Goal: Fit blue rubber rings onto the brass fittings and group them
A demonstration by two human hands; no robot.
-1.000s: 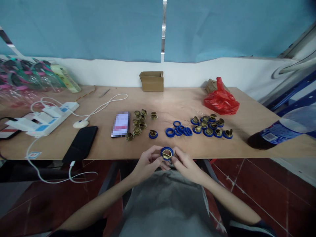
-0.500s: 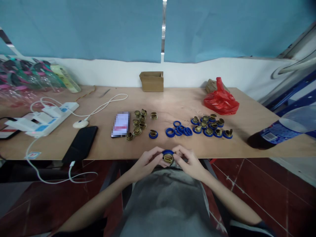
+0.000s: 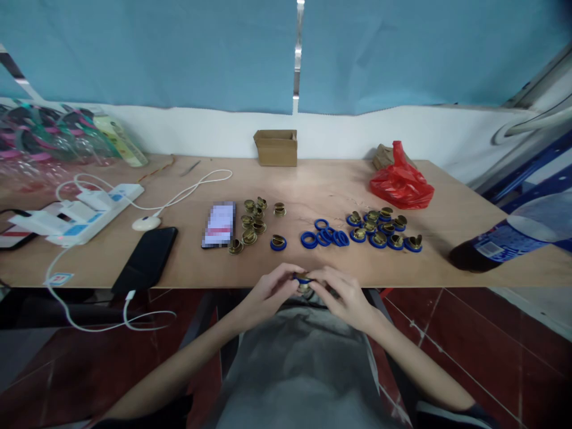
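Note:
Between my left hand [image 3: 274,293] and my right hand [image 3: 342,295] is a round brass-coloured fitting [image 3: 303,276] with a blue ring [image 3: 302,281] around it. Fingertips of both hands pinch it from either side, just off the table's front edge and above my lap. It is turned nearly edge-on, and fingers cover part of it. Loose blue rings [image 3: 309,240] lie on the table beyond my hands. Left of them are bare brass fittings [image 3: 249,237] and one fitting with a blue ring [image 3: 277,242]. Several ringed fittings [image 3: 378,239] are grouped on the right.
On the wooden table [image 3: 286,185] lie a lit phone [image 3: 218,224], a dark phone [image 3: 145,260] on a cable, and a power strip [image 3: 96,214]. A cardboard box [image 3: 277,149], a red plastic bag [image 3: 401,183] and a tilted dark drink bottle [image 3: 496,241] are also there. Plastic bottles [image 3: 58,143] crowd the back left.
The fitting in my hands has tipped from showing its slotted face to nearly edge-on. My right fingers have shifted left over its top. The things on the table have not moved.

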